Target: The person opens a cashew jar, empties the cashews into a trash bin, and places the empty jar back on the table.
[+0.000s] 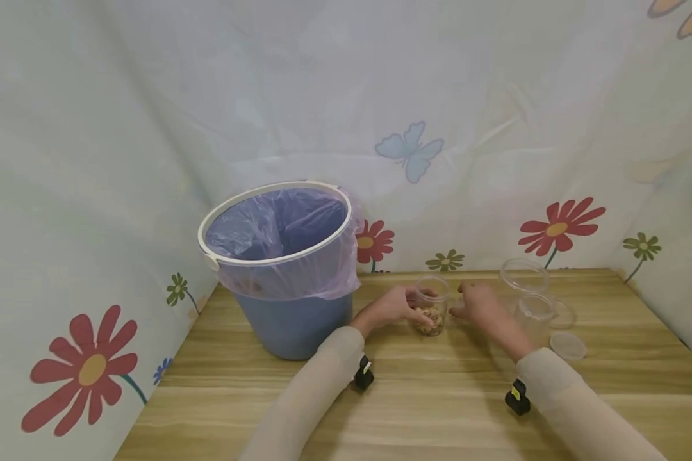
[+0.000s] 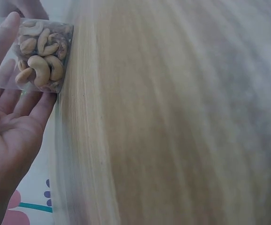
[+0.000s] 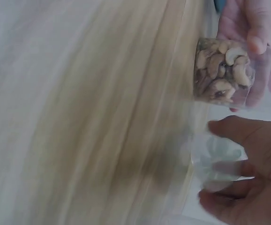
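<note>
My left hand (image 1: 396,306) holds a clear plastic jar (image 1: 431,291) from its left side, fingers and thumb around it. Cashews and other nuts (image 2: 41,58) fill the lower part of the jar, which stands upright without a lid. Just right of it is my right hand (image 1: 487,312), apart from the jar. Between its thumb and curled fingers, the right wrist view shows a clear round plastic lid (image 3: 203,161), faint and partly hidden by the fingers.
A blue bin (image 1: 294,326) lined with a thin purple bag stands left of my hands. Right of my right forearm are clear jars (image 1: 536,306) and a flat translucent lid (image 1: 568,346). A flowered curtain (image 1: 323,83) hangs behind the wooden table (image 1: 415,410).
</note>
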Demonstrator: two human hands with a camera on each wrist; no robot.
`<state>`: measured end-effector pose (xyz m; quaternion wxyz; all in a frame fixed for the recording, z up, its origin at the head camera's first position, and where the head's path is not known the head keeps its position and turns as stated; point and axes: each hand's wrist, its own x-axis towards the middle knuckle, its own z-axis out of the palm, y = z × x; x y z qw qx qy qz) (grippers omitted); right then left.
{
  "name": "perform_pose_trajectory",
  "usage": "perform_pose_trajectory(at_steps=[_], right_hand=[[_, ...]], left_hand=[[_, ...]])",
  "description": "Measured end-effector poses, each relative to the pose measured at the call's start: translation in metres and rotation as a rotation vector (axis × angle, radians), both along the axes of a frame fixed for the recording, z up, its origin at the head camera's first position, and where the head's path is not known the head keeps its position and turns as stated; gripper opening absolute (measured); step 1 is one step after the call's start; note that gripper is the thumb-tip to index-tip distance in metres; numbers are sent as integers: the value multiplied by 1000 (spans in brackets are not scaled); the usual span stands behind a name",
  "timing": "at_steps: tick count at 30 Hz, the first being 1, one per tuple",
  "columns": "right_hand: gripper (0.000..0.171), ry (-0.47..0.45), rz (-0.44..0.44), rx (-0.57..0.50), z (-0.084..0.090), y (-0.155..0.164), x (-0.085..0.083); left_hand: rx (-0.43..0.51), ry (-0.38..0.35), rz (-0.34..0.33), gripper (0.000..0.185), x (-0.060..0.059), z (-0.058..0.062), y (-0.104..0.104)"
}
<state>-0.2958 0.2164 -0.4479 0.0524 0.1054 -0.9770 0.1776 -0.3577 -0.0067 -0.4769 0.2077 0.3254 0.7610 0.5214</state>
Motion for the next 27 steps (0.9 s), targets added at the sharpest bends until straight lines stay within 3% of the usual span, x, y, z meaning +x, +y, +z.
perform_pose_trajectory(at_steps=[10,16,21,27], right_hand=[[35,-97,45,102,2,-3,-1],[5,-75,86,150,0,-6,-5],[7,-83,91,118,2,-3,-7],[40,-23,98,-6,10,1,-14]], left_hand=[[-21,38,4,57,0,1,0],[-31,49,6,57,0,1,1],[-22,32,0,57,0,0,1],[-9,6,1,56,0,-1,-1]])
